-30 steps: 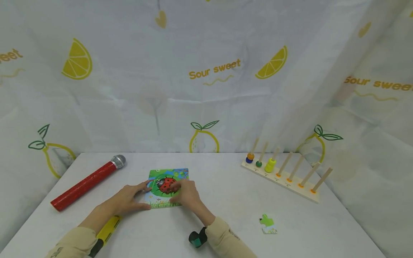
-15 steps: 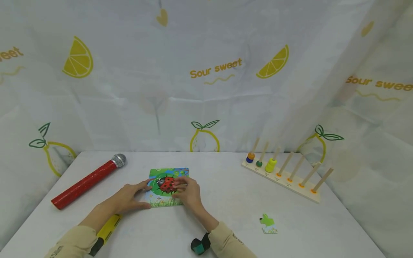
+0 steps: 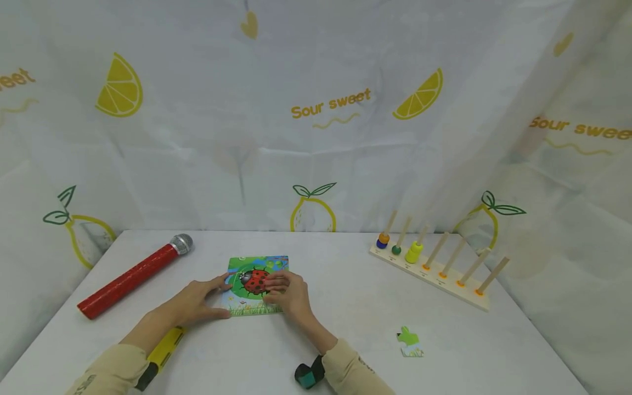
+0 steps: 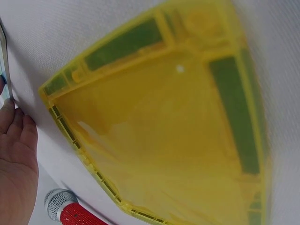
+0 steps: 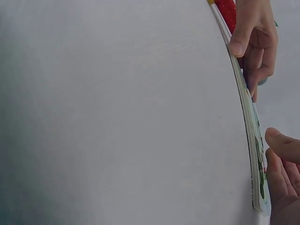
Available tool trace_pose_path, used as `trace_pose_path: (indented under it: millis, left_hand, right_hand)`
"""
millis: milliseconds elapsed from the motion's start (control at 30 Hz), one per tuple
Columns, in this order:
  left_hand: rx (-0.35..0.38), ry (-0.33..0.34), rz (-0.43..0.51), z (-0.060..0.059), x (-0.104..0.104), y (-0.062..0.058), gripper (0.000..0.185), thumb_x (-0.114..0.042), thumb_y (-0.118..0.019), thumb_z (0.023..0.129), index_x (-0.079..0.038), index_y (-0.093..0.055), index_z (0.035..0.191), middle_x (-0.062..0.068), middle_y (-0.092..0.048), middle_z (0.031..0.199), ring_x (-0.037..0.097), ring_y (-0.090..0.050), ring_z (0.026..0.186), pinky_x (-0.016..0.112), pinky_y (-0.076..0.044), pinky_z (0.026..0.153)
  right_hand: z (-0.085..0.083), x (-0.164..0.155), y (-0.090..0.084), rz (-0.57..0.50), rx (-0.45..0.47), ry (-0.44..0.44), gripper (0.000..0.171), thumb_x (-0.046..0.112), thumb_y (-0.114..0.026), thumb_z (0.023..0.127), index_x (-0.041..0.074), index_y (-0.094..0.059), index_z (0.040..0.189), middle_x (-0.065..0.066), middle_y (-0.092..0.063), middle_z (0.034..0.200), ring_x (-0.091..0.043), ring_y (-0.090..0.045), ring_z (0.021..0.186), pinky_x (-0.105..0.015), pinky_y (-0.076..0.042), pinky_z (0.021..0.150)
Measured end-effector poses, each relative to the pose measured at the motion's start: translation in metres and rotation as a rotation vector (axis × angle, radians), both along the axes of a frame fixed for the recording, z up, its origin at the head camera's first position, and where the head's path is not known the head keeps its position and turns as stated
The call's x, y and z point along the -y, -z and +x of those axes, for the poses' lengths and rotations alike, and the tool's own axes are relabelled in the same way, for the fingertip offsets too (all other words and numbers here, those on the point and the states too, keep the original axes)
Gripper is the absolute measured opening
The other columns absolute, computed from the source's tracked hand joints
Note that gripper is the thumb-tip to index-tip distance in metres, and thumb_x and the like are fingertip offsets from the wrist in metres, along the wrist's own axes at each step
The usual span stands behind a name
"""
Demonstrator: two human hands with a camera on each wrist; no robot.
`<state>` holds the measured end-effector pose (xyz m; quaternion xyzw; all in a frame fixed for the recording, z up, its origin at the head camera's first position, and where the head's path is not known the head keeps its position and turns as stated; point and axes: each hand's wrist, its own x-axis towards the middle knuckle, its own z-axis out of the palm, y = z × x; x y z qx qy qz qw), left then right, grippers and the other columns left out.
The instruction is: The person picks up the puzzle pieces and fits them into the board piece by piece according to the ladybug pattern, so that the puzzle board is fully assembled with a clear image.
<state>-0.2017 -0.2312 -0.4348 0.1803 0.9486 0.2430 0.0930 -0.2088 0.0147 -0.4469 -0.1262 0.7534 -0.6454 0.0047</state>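
A square jigsaw puzzle with a red ladybug on a green and blue ground lies on the white table. My left hand grips its left side, thumb at the lower corner and fingertips at the left edge. My right hand lies over the right half; its bent fingers touch the ladybug's right side and cover part of it. In the right wrist view, the thumb and fingertips of my right hand sit close to the puzzle's top, with no piece showing between them. A loose green puzzle piece lies off to the right.
A red toy microphone lies at the left. Under my left forearm is a yellow-and-black object; yellow translucent plastic fills the left wrist view. A wooden peg abacus stands at the back right. A dark item sits by my right sleeve.
My right hand has shifted slightly to the right, its fingers spreading from a closer pinch to lie over the ladybug's right side. My left hand and the puzzle stay almost where they were.
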Motion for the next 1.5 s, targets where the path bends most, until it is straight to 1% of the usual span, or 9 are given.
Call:
trace_pose_path:
  millis: [200,333,600,800,1067,1200,1400,1500]
  left_hand:
    - [0.011,-0.004,-0.007,0.000,0.000,0.000,0.087,-0.055,-0.073,0.076,-0.013,-0.042,0.146,0.015,-0.054,0.135,0.044,-0.044,0.125,0.062,-0.039,0.098]
    - [0.016,-0.004,-0.008,0.000,0.000,-0.001,0.086,-0.054,-0.073,0.076,-0.013,-0.043,0.145,0.015,-0.054,0.136,0.044,-0.045,0.124,0.062,-0.040,0.097]
    - [-0.001,0.003,-0.007,-0.001,0.001,0.000,0.085,-0.055,-0.072,0.077,-0.012,-0.044,0.144,0.015,-0.054,0.136,0.044,-0.043,0.127,0.061,-0.038,0.100]
    - [-0.010,0.007,-0.004,-0.001,0.001,0.000,0.085,-0.055,-0.073,0.076,-0.011,-0.045,0.143,0.015,-0.055,0.134,0.043,-0.043,0.127,0.060,-0.038,0.101]
    - [-0.011,0.009,-0.005,-0.001,0.000,0.000,0.085,-0.054,-0.073,0.076,-0.010,-0.044,0.144,0.016,-0.053,0.136,0.044,-0.042,0.128,0.061,-0.036,0.102]
    - [-0.005,0.007,-0.001,-0.001,0.000,0.000,0.086,-0.054,-0.073,0.076,-0.010,-0.043,0.144,0.015,-0.054,0.135,0.044,-0.041,0.129,0.061,-0.035,0.102]
    - [0.001,-0.005,0.003,0.000,-0.001,0.000,0.085,-0.053,-0.074,0.076,-0.010,-0.044,0.144,0.015,-0.054,0.135,0.044,-0.041,0.129,0.061,-0.036,0.102]
    - [-0.006,-0.003,0.008,0.001,-0.001,-0.002,0.083,-0.052,-0.074,0.077,-0.010,-0.046,0.142,0.016,-0.055,0.134,0.044,-0.042,0.127,0.061,-0.036,0.101]
  right_hand:
    - [0.000,0.001,0.001,-0.064,0.046,-0.024,0.041,-0.018,-0.075,0.068,-0.011,-0.063,0.107,-0.025,-0.068,0.099,-0.037,-0.068,0.093,-0.032,-0.057,0.077]
    - [0.000,0.003,0.002,-0.077,0.061,-0.026,0.043,-0.020,-0.075,0.067,-0.011,-0.062,0.108,-0.026,-0.068,0.100,-0.038,-0.067,0.093,-0.033,-0.057,0.077]
    - [0.000,0.010,-0.002,-0.023,0.072,0.020,0.043,-0.019,-0.078,0.064,-0.008,-0.064,0.104,-0.018,-0.071,0.093,-0.027,-0.071,0.086,-0.027,-0.057,0.074]
    - [0.001,0.015,-0.004,0.051,0.087,0.050,0.041,-0.017,-0.079,0.064,-0.006,-0.065,0.101,-0.012,-0.071,0.088,-0.018,-0.071,0.078,-0.022,-0.057,0.068]
    - [0.002,0.017,-0.008,0.183,0.025,0.066,0.040,-0.015,-0.081,0.062,-0.006,-0.066,0.097,-0.012,-0.071,0.084,-0.018,-0.070,0.073,-0.020,-0.056,0.063]
    - [0.002,0.016,-0.010,0.213,0.021,0.046,0.039,-0.015,-0.082,0.061,-0.007,-0.066,0.096,-0.012,-0.071,0.083,-0.018,-0.071,0.073,-0.021,-0.056,0.062]
    - [0.002,0.015,-0.013,0.232,0.035,0.019,0.039,-0.015,-0.082,0.061,-0.006,-0.066,0.095,-0.012,-0.070,0.084,-0.019,-0.070,0.074,-0.021,-0.056,0.064]
    - [0.001,0.015,-0.013,0.250,0.010,0.011,0.039,-0.013,-0.083,0.060,-0.006,-0.066,0.095,-0.013,-0.071,0.084,-0.020,-0.070,0.075,-0.021,-0.056,0.064]
